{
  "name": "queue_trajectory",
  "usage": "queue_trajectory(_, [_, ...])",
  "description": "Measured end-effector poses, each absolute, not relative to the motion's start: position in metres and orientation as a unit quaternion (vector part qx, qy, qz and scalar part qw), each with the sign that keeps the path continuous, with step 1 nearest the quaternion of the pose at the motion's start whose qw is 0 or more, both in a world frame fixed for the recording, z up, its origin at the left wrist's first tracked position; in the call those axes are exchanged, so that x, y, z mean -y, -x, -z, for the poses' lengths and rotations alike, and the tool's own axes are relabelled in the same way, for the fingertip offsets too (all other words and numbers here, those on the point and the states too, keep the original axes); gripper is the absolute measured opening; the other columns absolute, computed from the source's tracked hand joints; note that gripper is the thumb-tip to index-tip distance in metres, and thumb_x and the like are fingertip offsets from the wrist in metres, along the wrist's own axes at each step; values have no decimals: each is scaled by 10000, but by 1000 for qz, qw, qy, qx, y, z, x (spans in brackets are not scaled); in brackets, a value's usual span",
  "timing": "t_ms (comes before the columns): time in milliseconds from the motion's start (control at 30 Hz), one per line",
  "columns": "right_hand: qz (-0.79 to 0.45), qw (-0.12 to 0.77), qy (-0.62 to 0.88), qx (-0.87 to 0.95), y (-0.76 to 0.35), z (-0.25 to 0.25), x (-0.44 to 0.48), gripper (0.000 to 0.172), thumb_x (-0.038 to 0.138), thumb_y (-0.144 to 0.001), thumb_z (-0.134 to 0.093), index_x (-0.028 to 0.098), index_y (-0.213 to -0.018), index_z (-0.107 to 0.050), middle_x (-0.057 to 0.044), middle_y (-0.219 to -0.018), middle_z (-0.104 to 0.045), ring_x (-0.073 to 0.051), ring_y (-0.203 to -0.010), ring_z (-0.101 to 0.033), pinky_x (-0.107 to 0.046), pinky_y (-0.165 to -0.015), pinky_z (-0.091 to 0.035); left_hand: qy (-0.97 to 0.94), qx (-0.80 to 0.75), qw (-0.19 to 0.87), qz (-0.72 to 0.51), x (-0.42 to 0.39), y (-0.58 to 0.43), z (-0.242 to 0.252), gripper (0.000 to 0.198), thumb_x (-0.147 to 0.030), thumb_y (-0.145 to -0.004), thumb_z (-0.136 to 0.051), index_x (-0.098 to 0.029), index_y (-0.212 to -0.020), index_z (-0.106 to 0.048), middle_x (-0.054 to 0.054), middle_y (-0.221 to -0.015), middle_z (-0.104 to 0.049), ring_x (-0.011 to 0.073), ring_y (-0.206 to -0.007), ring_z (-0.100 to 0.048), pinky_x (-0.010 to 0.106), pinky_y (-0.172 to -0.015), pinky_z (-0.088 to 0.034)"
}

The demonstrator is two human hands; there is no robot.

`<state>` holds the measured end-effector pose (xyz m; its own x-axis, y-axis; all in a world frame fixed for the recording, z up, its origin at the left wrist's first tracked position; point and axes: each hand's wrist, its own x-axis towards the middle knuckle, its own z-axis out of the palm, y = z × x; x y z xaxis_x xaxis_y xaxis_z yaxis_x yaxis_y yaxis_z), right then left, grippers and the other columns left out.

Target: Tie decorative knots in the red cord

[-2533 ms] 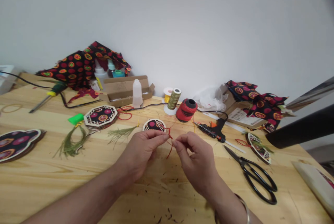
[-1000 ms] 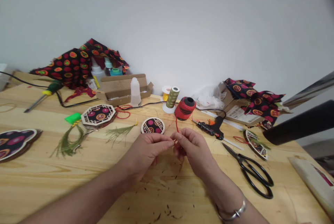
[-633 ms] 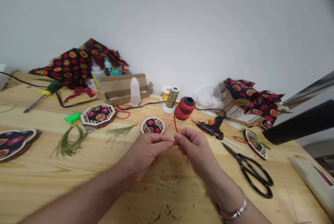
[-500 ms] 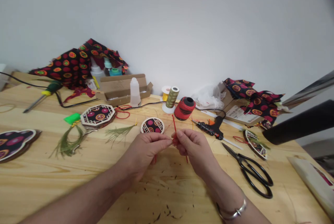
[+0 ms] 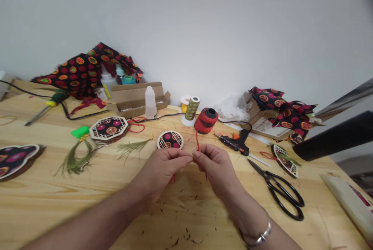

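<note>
Over the middle of the wooden table (image 5: 87,188), my left hand (image 5: 163,170) and my right hand (image 5: 215,164) meet fingertip to fingertip. Both pinch a thin red cord (image 5: 197,141) that sticks up between them and hangs below the fingers. Just beyond my left hand lies a small round lattice ornament (image 5: 170,140) with black and red fabric. A red thread spool (image 5: 206,120) lies on its side a little farther back.
Black scissors (image 5: 281,193) and a black glue gun (image 5: 236,143) lie to the right. A green-gold spool (image 5: 192,109), a white bottle (image 5: 150,103), a cardboard box (image 5: 132,98), patterned fabric (image 5: 84,71), an octagonal ornament (image 5: 109,129) and green tassels (image 5: 75,158) sit behind and left.
My hands have drawn together from a small gap until their fingertips touch. The red cord's free end now stands up between them instead of hanging loose.
</note>
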<state>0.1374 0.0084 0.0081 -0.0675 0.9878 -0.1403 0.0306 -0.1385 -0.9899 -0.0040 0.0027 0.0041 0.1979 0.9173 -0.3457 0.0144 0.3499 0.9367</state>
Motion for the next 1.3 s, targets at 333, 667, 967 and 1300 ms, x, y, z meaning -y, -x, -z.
queue_trajectory(333, [-579, 481, 495, 435, -137, -8, -8, 198, 280, -673, -656, 145, -552, -577, 45, -479, -477, -63, -438, -321, -216, -447, -248, -410, -510, 653, -380, -2, 2, -7, 211, -381, -649, -672, -178, -703, -686, -69, -470, -454, 51, -399, -269, 198, -385, -152])
queue_trajectory(667, [-514, 572, 482, 420, -147, 2, -16, 155, 296, -713, -648, 155, -652, -620, 11, -618, -574, -98, -576, -452, -240, -605, -360, -391, -517, 675, -352, -3, 2, -8, 184, -342, -628, -688, -162, -659, -665, -93, -399, -375, 38, -351, -246, 192, -362, -138])
queue_trajectory(967, [-521, 611, 451, 391, -150, 0, -20, 188, 299, -729, -625, 159, -632, -544, 20, -614, -494, -98, -560, -408, -239, -576, -341, -393, -516, 680, -342, -2, 2, -10, 171, -331, -615, -691, -163, -636, -673, -89, -410, -376, 35, -357, -240, 190, -360, -146])
queue_trajectory(1300, [-639, 503, 458, 360, -148, 1, -20, 400, 518, -723, -577, 129, -710, -671, -81, -733, -653, -149, -653, -558, -273, -619, -433, -379, -532, 658, -376, -5, 2, -7, 185, -338, -608, -699, -160, -653, -670, -76, -452, -437, 36, -371, -272, 180, -364, -164])
